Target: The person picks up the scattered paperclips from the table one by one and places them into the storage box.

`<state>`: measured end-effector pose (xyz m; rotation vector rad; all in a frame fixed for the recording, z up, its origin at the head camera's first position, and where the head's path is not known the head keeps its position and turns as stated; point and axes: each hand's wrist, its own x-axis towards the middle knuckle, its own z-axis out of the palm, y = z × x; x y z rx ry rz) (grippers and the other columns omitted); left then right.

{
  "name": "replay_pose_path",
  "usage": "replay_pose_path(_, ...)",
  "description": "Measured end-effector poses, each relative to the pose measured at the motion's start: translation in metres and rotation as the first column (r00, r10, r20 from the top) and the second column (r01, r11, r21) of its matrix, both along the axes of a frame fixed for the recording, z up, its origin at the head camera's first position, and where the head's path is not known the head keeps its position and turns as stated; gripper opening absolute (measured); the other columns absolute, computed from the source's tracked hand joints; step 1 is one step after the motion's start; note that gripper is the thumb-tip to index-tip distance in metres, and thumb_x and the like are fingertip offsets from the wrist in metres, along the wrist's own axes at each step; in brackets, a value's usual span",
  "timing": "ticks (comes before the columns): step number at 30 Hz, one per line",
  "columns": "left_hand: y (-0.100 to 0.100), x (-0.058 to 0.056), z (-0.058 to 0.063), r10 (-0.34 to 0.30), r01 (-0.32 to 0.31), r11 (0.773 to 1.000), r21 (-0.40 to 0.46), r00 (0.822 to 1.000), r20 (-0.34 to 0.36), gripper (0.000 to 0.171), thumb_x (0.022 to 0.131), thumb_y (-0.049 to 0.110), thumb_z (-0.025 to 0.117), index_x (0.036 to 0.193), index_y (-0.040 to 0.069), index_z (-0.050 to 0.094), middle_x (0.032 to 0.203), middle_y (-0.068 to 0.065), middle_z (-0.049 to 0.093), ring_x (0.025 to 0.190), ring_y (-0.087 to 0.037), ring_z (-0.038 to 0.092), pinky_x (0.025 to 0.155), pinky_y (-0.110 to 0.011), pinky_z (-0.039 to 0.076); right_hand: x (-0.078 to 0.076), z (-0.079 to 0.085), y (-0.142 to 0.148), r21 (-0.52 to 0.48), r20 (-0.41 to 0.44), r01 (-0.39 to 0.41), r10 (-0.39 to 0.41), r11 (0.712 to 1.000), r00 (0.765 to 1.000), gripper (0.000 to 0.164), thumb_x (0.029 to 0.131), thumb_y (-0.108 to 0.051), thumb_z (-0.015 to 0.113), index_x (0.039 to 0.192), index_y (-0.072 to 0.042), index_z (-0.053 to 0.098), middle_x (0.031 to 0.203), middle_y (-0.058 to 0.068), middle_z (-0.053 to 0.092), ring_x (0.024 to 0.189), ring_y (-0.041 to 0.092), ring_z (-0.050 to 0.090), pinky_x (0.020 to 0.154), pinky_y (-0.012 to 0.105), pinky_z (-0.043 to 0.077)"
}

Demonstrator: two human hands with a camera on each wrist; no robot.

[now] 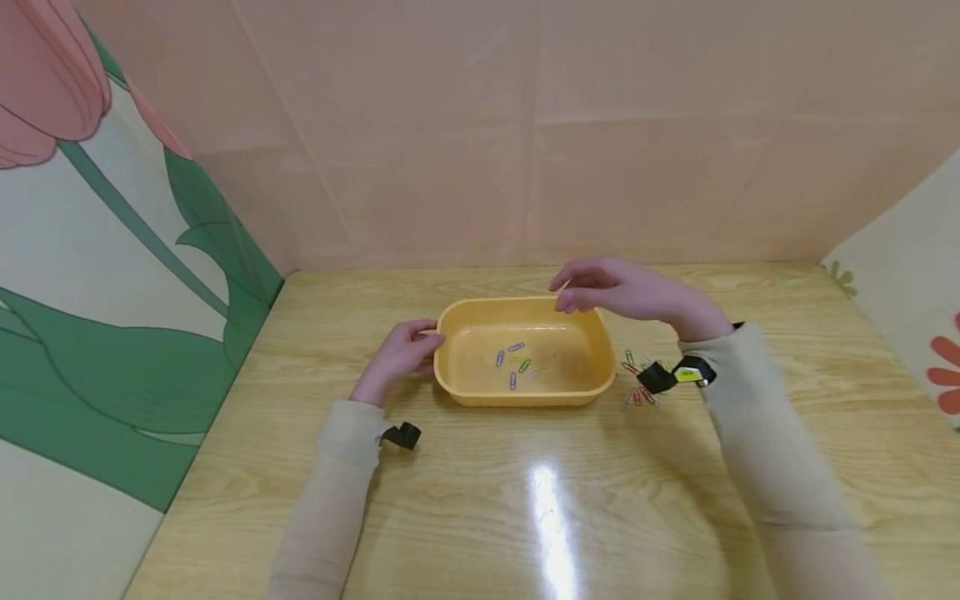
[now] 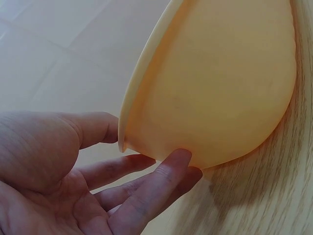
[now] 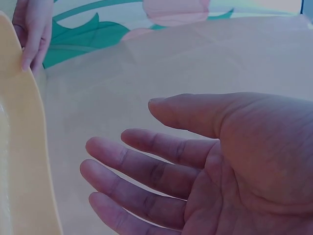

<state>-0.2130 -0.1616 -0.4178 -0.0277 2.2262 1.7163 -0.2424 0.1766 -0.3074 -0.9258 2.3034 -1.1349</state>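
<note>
A yellow plastic basin [image 1: 525, 398] stands on the table, with several paper clips [image 1: 513, 381], purple, green and yellow, scattered on its floor. My left hand [image 1: 401, 350] holds the basin's left end; in the left wrist view the thumb is at the rim while the fingers [image 2: 161, 178] lie against the outer wall. Above the far right corner of the basin hovers my right hand [image 1: 622, 287]. In the right wrist view its palm shows with nothing in it, the fingers [image 3: 146, 164] spread and slightly bent.
Right of the basin, a loose pile of coloured paper clips [image 1: 637, 396] lies on the wooden table [image 1: 465, 500], partly hidden beneath the right wrist's black strap [image 1: 656, 377]. A pinkish wall covering [image 1: 450, 167] rises behind the table's far edge.
</note>
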Motion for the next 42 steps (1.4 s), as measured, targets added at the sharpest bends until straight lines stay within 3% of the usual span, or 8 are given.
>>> replay_pose_path(5, -0.001, 0.0, -0.001, -0.003, 0.003, 1.0, 0.003, 1.0, 0.007, 0.046, 0.097, 0.017, 0.057, 0.138, -0.001, 0.045, 0.12, -0.026, 0.058, 0.106, -0.035, 0.061, 0.081, -0.04, 0.055, 0.004, 0.003, 0.015, -0.013, 0.007, 0.042, -0.042, 0.999, 0.999, 0.028, 0.1, -0.017, 0.053, 0.122, 0.0, 0.054, 0.109, 0.01, 0.066, 0.101, 0.022, 0.061, 0.092, 0.041, 0.049)
replay_pose_path(14, -0.001, 0.002, 0.001, 0.005, -0.005, 1.0, 0.0, 1.0, 0.008, 0.044, 0.098, 0.016, 0.057, 0.137, 0.0, 0.047, 0.118, -0.025, 0.06, 0.105, -0.035, 0.061, 0.08, -0.04, 0.056, 0.002, -0.007, 0.049, -0.029, 0.007, 0.104, -0.104, 0.994, 0.995, 0.027, 0.101, -0.014, 0.05, 0.123, 0.0, 0.054, 0.107, 0.012, 0.066, 0.102, 0.024, 0.062, 0.089, 0.034, 0.051)
replay_pose_path(21, 0.006, 0.018, 0.034, -0.026, 0.025, 0.999, 0.02, 0.999, 0.035, 0.045, 0.098, 0.01, 0.053, 0.138, -0.007, 0.041, 0.124, -0.033, 0.053, 0.112, -0.044, 0.055, 0.085, -0.043, 0.053, -0.008, -0.028, 0.083, -0.044, 0.024, 0.133, -0.132, 0.99, 0.991, 0.028, 0.102, -0.014, 0.047, 0.124, 0.003, 0.052, 0.108, 0.015, 0.065, 0.099, 0.02, 0.064, 0.087, 0.032, 0.052)
replay_pose_path(29, 0.005, 0.019, 0.033, -0.025, 0.025, 1.0, 0.018, 0.999, 0.031, 0.046, 0.098, 0.01, 0.053, 0.139, -0.008, 0.04, 0.125, -0.033, 0.053, 0.113, -0.044, 0.055, 0.085, -0.043, 0.053, -0.015, -0.054, 0.11, -0.017, 0.112, 0.193, -0.19, 0.981, 0.975, 0.033, 0.102, -0.019, 0.047, 0.127, 0.003, 0.051, 0.112, 0.016, 0.065, 0.1, 0.019, 0.062, 0.085, 0.029, 0.052)
replay_pose_path(33, 0.004, 0.017, 0.032, -0.026, 0.026, 1.0, 0.011, 0.999, 0.042, 0.046, 0.098, 0.01, 0.053, 0.14, -0.007, 0.04, 0.125, -0.032, 0.053, 0.112, -0.043, 0.055, 0.086, -0.044, 0.053, -0.018, -0.068, 0.118, 0.035, 0.107, 0.201, -0.204, 0.979, 0.973, 0.035, 0.102, -0.021, 0.048, 0.129, 0.002, 0.051, 0.115, 0.018, 0.064, 0.101, 0.018, 0.062, 0.086, 0.03, 0.051)
replay_pose_path(42, -0.003, 0.004, 0.005, -0.018, 0.017, 1.0, 0.013, 0.999, 0.038, 0.047, 0.098, 0.014, 0.055, 0.14, -0.003, 0.042, 0.122, -0.03, 0.056, 0.109, -0.041, 0.058, 0.082, -0.043, 0.055, -0.023, -0.09, 0.13, 0.041, 0.095, 0.201, -0.204, 0.979, 0.974, 0.037, 0.101, -0.021, 0.05, 0.127, 0.006, 0.051, 0.116, 0.023, 0.063, 0.106, 0.028, 0.062, 0.087, 0.032, 0.05)
